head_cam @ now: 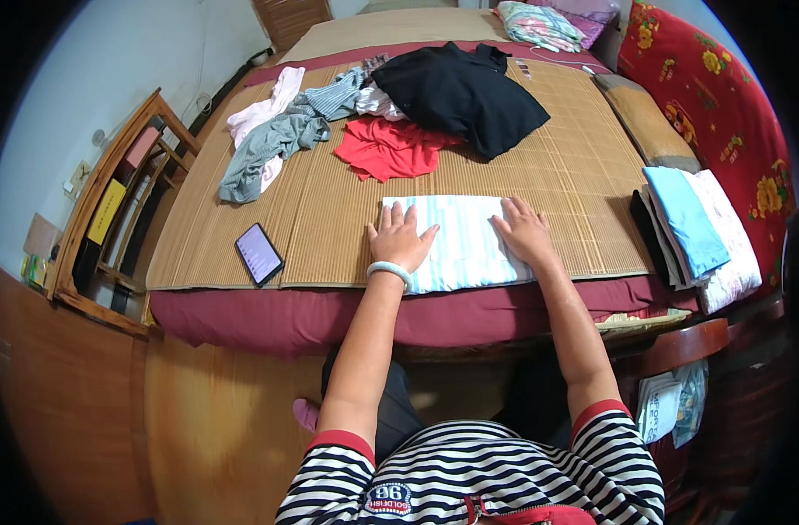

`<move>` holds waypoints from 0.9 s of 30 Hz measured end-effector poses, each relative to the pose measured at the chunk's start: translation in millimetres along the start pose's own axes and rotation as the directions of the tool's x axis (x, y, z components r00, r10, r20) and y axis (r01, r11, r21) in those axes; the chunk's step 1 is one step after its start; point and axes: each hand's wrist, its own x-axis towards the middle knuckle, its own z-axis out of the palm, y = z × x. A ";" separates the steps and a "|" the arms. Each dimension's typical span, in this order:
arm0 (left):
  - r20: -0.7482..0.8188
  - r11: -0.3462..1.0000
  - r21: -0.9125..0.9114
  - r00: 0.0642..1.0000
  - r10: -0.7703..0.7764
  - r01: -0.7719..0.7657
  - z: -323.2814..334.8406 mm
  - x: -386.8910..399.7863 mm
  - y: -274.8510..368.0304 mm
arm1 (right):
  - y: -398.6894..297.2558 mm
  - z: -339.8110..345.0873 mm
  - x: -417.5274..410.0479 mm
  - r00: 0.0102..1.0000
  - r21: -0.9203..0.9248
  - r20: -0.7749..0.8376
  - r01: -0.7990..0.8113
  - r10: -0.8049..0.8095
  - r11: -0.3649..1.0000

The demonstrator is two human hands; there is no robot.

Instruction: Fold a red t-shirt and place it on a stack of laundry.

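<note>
A folded white cloth with light blue stripes (461, 243) lies flat on the bamboo mat (327, 230) near the bed's front edge. My left hand (400, 239), a pale bangle at its wrist, rests palm down with spread fingers on the cloth's left part. On the cloth's right side lies my right hand (525, 230), also flat, its fingers apart. Beyond them a red garment (393, 149) and a large black garment (461, 95) are spread loosely. Grey-green (261, 154), striped (330, 95) and pale pink (274, 102) garments lie crumpled at the far left.
A smartphone (259, 254) with a lit screen lies left of the cloth. Folded clothes, a light blue one (684, 220) on top, stand at the bed's right edge. Behind them are a tan pillow (645, 121) and a red floral cloth (714, 98). A wooden frame (71, 262) stands left.
</note>
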 end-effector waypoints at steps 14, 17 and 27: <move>-0.108 0.960 -0.096 0.962 0.253 -0.263 16.4 -15.4 31.9 | -42.4 20.8 -18.8 0.949 0.030 -0.053 0.313 -0.312 0.949; -0.105 0.970 -0.069 0.968 0.226 -0.234 17.3 -13.5 22.4 | -41.8 18.7 -17.3 0.950 0.019 -0.079 0.305 -0.303 0.952; 0.040 0.999 -0.030 0.998 0.045 -0.043 0.7 -3.5 -3.8 | 3.5 10.8 -1.3 0.997 -0.083 -0.009 0.070 -0.071 0.994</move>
